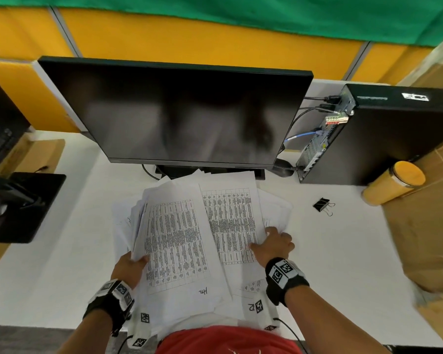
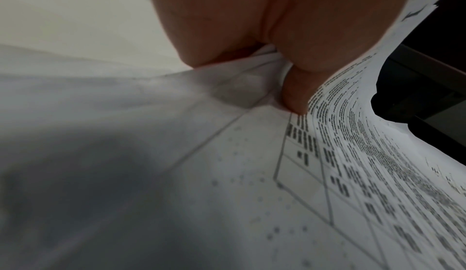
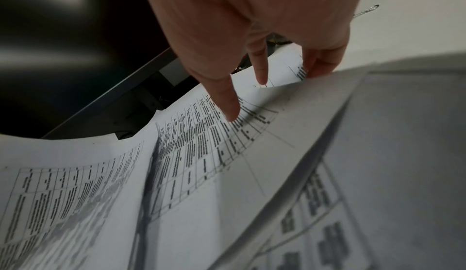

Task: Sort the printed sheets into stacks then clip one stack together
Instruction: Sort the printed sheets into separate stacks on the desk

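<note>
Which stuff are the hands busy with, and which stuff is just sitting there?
In the job:
loose white printed paper sheets
left hand gripping their edge
right hand pinching one sheet

Just lying about:
black flat monitor
black computer tower
yellow cylindrical tumbler
small black binder clip

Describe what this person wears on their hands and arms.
The left hand and right hand are bare, forearms sleeveless. Each wrist has a black strap carrying white blocks printed with black square codes; thin black cables trail off.
</note>
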The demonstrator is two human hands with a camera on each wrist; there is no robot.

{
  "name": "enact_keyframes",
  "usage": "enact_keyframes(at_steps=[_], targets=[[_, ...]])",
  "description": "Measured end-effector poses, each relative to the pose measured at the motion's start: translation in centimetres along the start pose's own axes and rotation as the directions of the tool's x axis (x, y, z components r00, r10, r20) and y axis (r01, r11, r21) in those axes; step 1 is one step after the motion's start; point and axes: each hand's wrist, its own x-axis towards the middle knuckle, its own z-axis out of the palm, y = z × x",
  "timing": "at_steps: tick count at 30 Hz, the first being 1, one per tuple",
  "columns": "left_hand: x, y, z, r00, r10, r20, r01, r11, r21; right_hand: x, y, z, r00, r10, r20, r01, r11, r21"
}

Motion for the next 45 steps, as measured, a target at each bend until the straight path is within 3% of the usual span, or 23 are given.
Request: enact_keyframes(at_steps=[7,14,18,24,28,33,36,40,45], targets=[[1.1,-0.9,0.3,0.999,-0.037,0.004,0.037,0.999,0.033,1.3,0.9,-0.6,0.994,0.078,0.072,-0.101,0.909,0.405],[1.8,-1.7,0.4,0.999,-0.047,0.007,0.047,0.998,0.045,2.0,1.6,-0.5,0.964,0.245,0.103,-0.265,0.917,0.298],[1.4,-1.2,0.3,0.999,-0.035,-0.002,0.035,0.998,0.044,2.3,2.2,-0.6,0.980,0.141,0.139,-0.172,0.952,0.251],[1.9,-1.6,0.5,0.999,-0.040,-0.002,0.040,0.999,0.030,1.3,2.0,-1.2,0.999,-0.035,0.002,0.033,0.959,0.283],[1.1,-0.9,0.4,1.000,-0.014,-0.003,0.014,1.000,0.018,1.9,3.3,-2.9,0.996,-0.088,-0.008,0.084,0.914,0.397],[1.0,-0.8,0.4,1.000,-0.010,0.001,0.010,1.000,-0.005,2.6,5.5,-4.2,0.978,-0.121,0.168,-0.003,0.804,0.594],[1.3,-1.0,0.4,1.000,-0.029,-0.008,0.029,0.999,-0.020,1.7,4.9,-4.5,0.942,-0.193,0.274,0.038,0.874,0.484],[0.6,-0.6,0.5,1.000,-0.003,-0.010,0.003,0.998,-0.056,2.5,6.1,-4.7,0.923,-0.186,0.338,0.096,0.959,0.267],[-0.3,-0.2,0.4,1.000,0.012,-0.011,-0.013,0.995,-0.095,3.4,7.8,-6.1,0.908,-0.172,0.383,0.065,0.959,0.277]])
